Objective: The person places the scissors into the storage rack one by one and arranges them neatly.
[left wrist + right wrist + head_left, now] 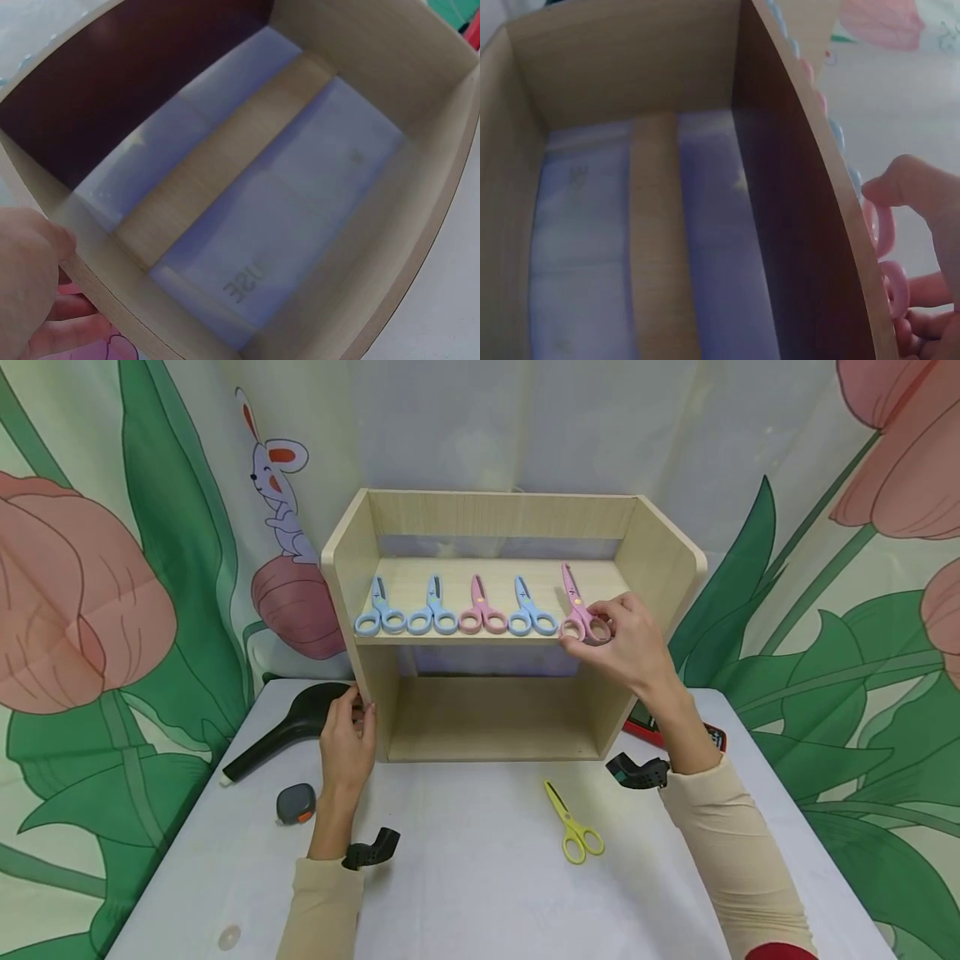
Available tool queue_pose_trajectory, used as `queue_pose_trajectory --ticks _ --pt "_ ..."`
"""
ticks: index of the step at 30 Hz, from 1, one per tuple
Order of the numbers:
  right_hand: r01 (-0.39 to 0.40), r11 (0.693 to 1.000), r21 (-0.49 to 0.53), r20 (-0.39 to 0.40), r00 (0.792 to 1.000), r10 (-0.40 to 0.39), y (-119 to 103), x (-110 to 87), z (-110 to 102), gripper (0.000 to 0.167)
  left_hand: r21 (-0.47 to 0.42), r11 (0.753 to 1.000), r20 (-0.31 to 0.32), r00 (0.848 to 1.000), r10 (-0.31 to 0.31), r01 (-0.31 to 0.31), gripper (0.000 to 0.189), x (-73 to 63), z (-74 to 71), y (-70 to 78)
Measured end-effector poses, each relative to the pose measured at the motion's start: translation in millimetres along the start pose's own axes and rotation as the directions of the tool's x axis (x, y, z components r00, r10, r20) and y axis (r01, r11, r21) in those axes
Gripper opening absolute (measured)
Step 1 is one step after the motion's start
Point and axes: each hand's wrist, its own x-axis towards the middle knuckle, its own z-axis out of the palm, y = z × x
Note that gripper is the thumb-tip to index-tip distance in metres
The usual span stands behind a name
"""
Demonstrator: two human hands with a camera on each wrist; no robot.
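My right hand (630, 647) pinches the handle loops of a pair of pink scissors (574, 602) at the right end of the wooden shelf's (495, 752) upper board. The blades point to the back. In the right wrist view, thumb and fingers are at the pink handle loops (897, 289). To their left lie blue scissors (530, 612), smaller pink scissors (480, 608) and two more blue pairs, handles to the front. My left hand (348, 743) touches the shelf's left side panel from outside, its thumb near the front edge.
Yellow scissors (573, 827) lie on the white table before the shelf. Left of the shelf are a black paddle-shaped object (296, 727) and a dark tape measure (296, 803). A red and black device (714, 737) lies partly hidden behind the right forearm.
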Motion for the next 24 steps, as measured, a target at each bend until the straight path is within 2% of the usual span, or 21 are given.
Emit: queue_pose_trajectory --ticks 5,10,15,19,22,24 --pt "-0.052 0.998 0.032 0.101 0.994 0.048 4.8 10.6 -5.2 0.058 -0.007 1.000 -0.008 1.000 0.002 -0.002 0.039 0.0 0.1 -0.2" --pt "-0.116 0.992 0.038 0.184 0.977 0.108 5.6 16.8 -10.3 0.066 -0.022 1.000 -0.008 1.000 0.008 -0.008 0.040 -0.1 0.4 -0.7" --pt "-0.127 0.992 0.024 0.214 0.970 0.119 4.5 18.7 -13.8 0.068 -0.018 1.000 -0.010 1.000 0.011 -0.012 0.040 -0.6 0.6 -1.6" --pt "-0.096 0.995 0.031 0.152 0.984 0.091 4.0 13.9 -12.7 0.073 -0.009 1.000 -0.007 1.000 0.008 -0.008 0.040 -0.2 0.4 -1.5" --pt "-0.049 0.998 0.042 0.039 0.998 0.047 4.3 3.3 -9.7 0.077 -0.004 1.000 -0.001 1.000 0.003 -0.003 0.040 0.0 0.4 -1.2" --pt "-0.006 0.999 0.050 -0.045 0.999 0.008 5.1 -6.6 -7.0 0.078 -0.002 1.000 0.002 1.000 0.001 -0.001 0.040 0.2 0.3 -1.0"
